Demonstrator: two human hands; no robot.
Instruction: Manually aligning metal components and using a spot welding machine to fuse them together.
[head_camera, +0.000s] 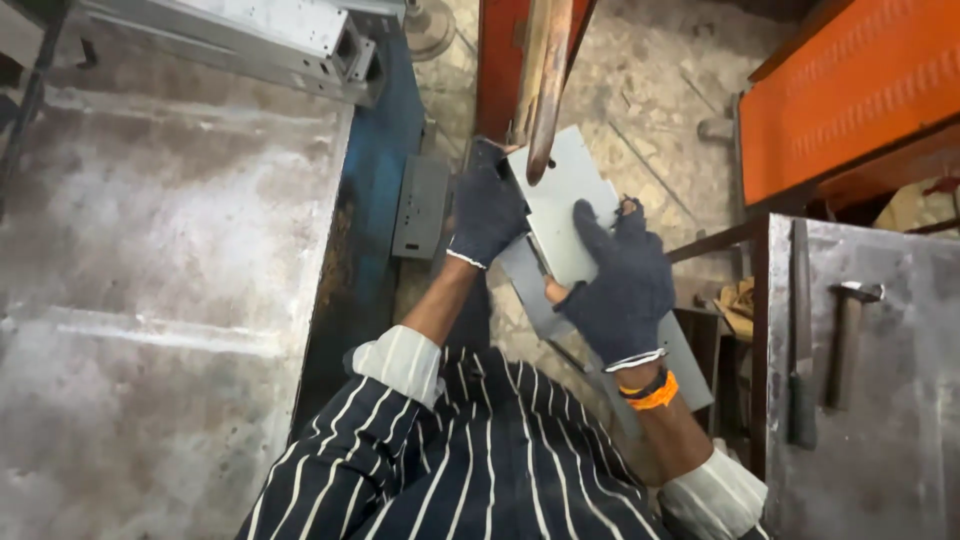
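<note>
The left hand covers the near edge of the grey metal sheet; the right hand hides its lower corner. The orange machine and the rusty lever run off the top edge.

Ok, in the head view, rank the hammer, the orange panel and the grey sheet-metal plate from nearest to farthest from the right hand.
From the right hand:
1. Grey sheet-metal plate, in its grip, left hand on its other edge.
2. Hammer, lying on the metal table to the right.
3. Orange panel, up at the top right.
</note>
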